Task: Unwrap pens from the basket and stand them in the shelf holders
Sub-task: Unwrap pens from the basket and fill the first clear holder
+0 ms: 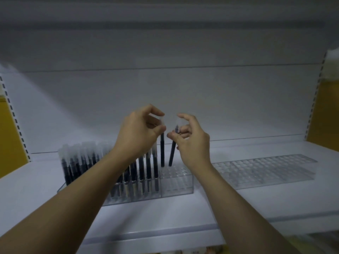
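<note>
Two dark pens hang below pinching fingertips, tips at the right end of the clear holder (176, 182) toward the shelf's (238, 208) back edge: the upright pen (162, 153) from the left hand (141, 132), the tilted pen (172, 154) from the right hand (192, 142).

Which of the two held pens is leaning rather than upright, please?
The right pen, pinched by the right hand: its top tips rightward, while the left pen in the left hand stands straight.

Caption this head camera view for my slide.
Left hand and right hand each hold a dark pen at a partly filled clear holder on the shelf.
</note>
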{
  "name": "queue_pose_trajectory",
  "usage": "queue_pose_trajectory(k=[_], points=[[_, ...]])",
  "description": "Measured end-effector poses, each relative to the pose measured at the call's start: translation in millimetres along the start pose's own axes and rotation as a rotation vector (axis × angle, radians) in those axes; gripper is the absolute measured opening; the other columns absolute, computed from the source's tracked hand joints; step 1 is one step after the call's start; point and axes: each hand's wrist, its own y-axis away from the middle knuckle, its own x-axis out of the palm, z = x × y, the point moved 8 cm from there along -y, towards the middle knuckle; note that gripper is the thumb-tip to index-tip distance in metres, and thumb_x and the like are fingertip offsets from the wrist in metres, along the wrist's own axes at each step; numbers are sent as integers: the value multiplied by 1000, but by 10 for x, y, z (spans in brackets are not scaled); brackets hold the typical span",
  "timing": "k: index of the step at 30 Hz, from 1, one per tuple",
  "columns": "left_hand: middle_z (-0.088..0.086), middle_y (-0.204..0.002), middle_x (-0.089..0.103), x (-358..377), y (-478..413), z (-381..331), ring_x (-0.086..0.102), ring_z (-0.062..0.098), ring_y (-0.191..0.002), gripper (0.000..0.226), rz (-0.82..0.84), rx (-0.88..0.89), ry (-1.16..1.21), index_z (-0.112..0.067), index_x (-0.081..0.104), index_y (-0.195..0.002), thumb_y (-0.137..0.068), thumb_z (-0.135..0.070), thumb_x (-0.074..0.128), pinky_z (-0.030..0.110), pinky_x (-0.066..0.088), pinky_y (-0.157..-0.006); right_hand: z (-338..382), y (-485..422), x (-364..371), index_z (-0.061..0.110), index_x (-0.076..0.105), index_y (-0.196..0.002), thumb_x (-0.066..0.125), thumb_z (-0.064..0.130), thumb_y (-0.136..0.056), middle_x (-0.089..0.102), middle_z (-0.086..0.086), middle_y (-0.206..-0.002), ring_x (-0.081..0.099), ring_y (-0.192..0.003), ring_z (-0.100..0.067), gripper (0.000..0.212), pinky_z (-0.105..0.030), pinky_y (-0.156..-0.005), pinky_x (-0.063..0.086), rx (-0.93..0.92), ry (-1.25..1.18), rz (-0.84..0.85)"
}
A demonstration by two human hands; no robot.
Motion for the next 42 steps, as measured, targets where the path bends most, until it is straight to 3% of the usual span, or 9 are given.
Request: queue_pose_trajectory(k=[8, 13, 16, 20, 24, 27, 32, 37, 42], points=[[-13, -87, 66, 20, -12, 29, 63, -1, -81, 21, 22, 1, -81, -27, 59, -99, -83, -22, 72, 17, 49, -70, -44, 150, 123, 30, 54, -127, 74, 19, -83, 56, 15, -78, 55, -66, 4, 49, -4, -59, 43, 6, 143, 162], [-8, -87, 69, 97, -25, 73, 65, 6, -79, 16, 126, -28, -163, -23, 60, -94, -84, -22, 72, 23, 53, -70, -73, 221, 83, 44, 39, -139, 57, 16, -95, 57, 12, -95, 56, -79, 0, 55, -12, -72, 47, -6, 299, 298], [-7, -90, 67, 145, -34, 73, 65, 12, -86, 13, 170, -35, -255, -23, 59, -89, -84, -22, 71, 34, 55, -79, -53, 261, 89, 53, 24, -142, 51, 18, -98, 59, 8, -109, 59, -88, -7, 63, -24, -81, 51, -7, 422, 424], [-3, -87, 66, 171, -29, 17, 66, 15, -81, 11, 184, -24, -277, -20, 59, -91, -85, -20, 69, 34, 56, -75, 67, 247, 100, 54, 17, -144, 50, 17, -98, 58, 3, -122, 59, -100, -14, 68, -30, -89, 50, -35, 575, 523], [-3, -92, 67, 174, -11, 4, 64, 14, -83, 8, 224, -26, -329, -20, 61, -93, -89, -25, 64, 27, 53, -71, 186, 196, 90, 45, 25, -146, 50, 16, -98, 57, 0, -129, 57, -107, -16, 62, -31, -94, 48, -65, 635, 543], [-6, -108, 66, 161, 35, 46, 62, 13, -97, 14, 278, -27, -386, -22, 63, -101, -92, -31, 59, 29, 49, -83, 226, 210, 82, 43, 26, -147, 49, 13, -98, 55, 0, -132, 55, -113, -16, 62, -30, -98, 46, -55, 649, 551], [-5, -123, 63, -30, 141, -59, 59, 14, -108, 23, 216, 23, -482, -24, 64, -111, -93, -36, 55, 32, 44, -95, 263, 210, 159, 37, 35, -145, 49, 12, -97, 51, -1, -137, 51, -120, -19, 56, -33, -101, 45, -82, 744, 564], [-8, -127, 61, -203, 286, -213, 56, 15, -116, 30, 152, 127, -520, -27, 59, -121, -92, -36, 55, 34, 40, -103, 300, 340, 144, 36, 23, -150, 51, 20, -97, 43, -1, -140, 46, -123, -20, 62, -30, -99, 40, -75, 751, 534], [-7, -127, 60, -240, 554, -344, 56, 15, -114, 33, 160, 216, -540, -26, 56, -124, -93, -35, 56, 31, 38, -103, 438, 561, 3, 35, 26, -149, 55, 25, -95, 36, 3, -147, 41, -131, -18, 62, -31, -106, 37, -107, 733, 464]])
